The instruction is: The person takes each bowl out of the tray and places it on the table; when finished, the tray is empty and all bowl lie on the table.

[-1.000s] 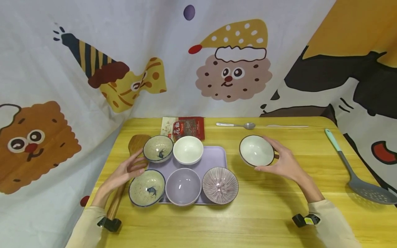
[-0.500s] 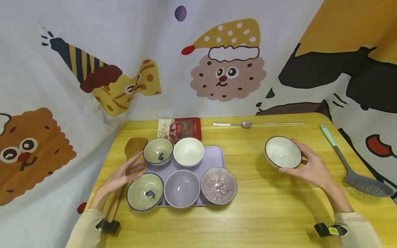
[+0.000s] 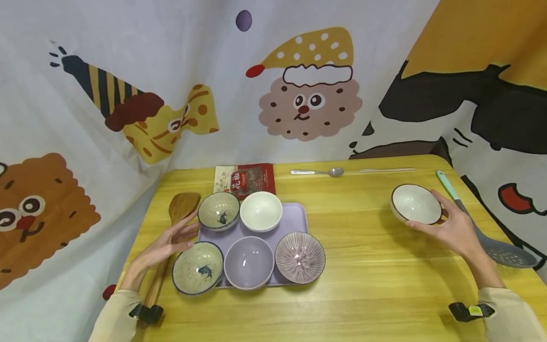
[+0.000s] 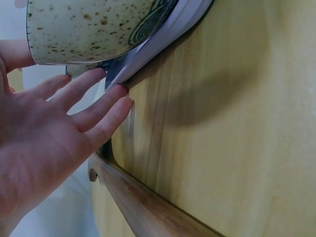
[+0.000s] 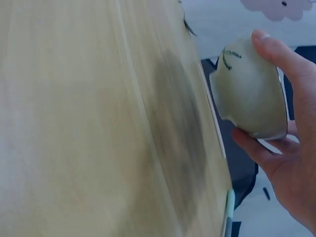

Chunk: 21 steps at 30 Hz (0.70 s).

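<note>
My right hand grips a white bowl with a brown rim, thumb and fingers on opposite sides. It is held above the right side of the table, and the right wrist view shows its pale outside over a shadow. My left hand, fingers extended, is beside two speckled bowls with blue fish, one at the back and one in front. In the left wrist view its fingertips are right at the tray's edge. A cream bowl, a purple bowl and a striped bowl share the lilac tray.
A wooden spatula lies left of the tray, partly beneath my left hand. Behind the bowls are a red seasoning packet, a spoon and a thin pale stick. A grey slotted turner lies at the far right, partly behind my right hand.
My right hand has carried the white bowl rightward, away from the tray. The left hand stays by the speckled bowls. The head view has shifted slightly.
</note>
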Available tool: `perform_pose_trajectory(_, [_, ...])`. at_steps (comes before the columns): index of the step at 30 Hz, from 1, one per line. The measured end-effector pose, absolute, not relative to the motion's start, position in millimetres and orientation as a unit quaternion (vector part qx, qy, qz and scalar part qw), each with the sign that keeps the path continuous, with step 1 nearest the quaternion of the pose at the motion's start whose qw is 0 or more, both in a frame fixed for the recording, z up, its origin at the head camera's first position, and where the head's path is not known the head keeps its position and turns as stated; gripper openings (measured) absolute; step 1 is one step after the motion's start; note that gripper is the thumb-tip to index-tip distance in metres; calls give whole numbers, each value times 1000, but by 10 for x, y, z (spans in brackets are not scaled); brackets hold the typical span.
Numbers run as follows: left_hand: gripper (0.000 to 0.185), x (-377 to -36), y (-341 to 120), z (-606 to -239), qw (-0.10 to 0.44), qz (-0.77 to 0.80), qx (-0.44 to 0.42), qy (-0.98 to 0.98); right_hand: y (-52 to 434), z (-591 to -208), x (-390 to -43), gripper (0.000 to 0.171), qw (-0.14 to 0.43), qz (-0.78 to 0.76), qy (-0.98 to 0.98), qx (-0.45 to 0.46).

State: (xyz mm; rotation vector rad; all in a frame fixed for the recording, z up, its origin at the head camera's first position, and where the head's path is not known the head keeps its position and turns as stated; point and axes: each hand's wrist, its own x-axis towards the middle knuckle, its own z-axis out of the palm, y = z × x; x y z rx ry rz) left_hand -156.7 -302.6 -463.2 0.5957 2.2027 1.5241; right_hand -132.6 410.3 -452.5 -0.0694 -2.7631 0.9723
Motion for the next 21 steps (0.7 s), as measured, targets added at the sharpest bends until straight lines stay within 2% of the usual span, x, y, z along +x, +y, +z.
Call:
perform_pose_trajectory(8, [79,-1582,-3035,-4637,220,534,209,789,4270,-4575,-1548,115,91,320,-937,-110])
perform_pose_trajectory(21, [76,-1592,-3021,-4589,221,515,223,798,4414,-4558,-1930,112,116,302,-928,-182])
